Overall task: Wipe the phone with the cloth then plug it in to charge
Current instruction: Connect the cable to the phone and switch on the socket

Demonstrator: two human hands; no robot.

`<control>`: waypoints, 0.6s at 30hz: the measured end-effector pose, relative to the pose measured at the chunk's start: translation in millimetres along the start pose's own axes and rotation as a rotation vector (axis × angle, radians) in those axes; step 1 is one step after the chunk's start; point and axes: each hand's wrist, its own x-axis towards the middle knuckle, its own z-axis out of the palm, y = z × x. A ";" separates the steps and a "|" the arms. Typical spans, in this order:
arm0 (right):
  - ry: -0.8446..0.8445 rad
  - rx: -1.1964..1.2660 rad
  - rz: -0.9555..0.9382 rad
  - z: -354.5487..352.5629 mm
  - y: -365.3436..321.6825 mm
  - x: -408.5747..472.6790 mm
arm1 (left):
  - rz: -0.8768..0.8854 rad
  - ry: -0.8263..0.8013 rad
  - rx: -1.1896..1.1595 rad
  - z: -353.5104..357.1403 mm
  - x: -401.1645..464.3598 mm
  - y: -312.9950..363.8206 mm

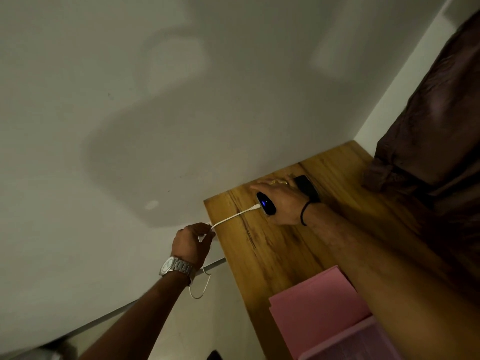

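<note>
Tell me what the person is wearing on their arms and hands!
The left hand has a shiny silver watch with a round pale face and a metal link band on its wrist. The right hand wears a thin black band round the wrist and gold-coloured rings on its fingers. Both forearms are bare, with no sleeves showing.

**Colours on and around the desk**

We see a desk (pixel 285 245) of honey-yellow wood with dark brown grain streaks. The phone (pixel 265 203) on it is black with a small blue glow, and the cable (pixel 231 216) plugged into it is white. We note a pink cloth (pixel 317 297) near the front edge, a second black slab (pixel 306 187) behind, a silver watch (pixel 176 266), a black wristband (pixel 304 213), a dark brown curtain (pixel 436 113), and a plain off-white wall (pixel 130 100).
</note>
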 end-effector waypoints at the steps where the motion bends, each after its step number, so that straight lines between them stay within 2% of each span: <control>1: 0.037 0.075 0.026 -2.7 6.0 -4.4 | 0.006 0.001 0.000 -0.8 -0.4 -1.2; 5: 0.267 0.313 0.272 -10.1 52.3 -26.6 | 0.032 0.033 -0.030 -2.7 -0.8 -7.2; 8: 0.220 0.377 0.459 -7.1 82.3 -42.2 | 0.061 0.035 -0.037 -2.0 0.8 -9.1; 12: 0.178 0.457 0.385 -5.1 93.0 -41.2 | 0.084 0.050 -0.040 0.2 2.9 -7.0; 18: 0.182 0.438 0.335 -4.8 97.3 -34.0 | 0.093 0.058 -0.020 -0.3 6.1 -5.0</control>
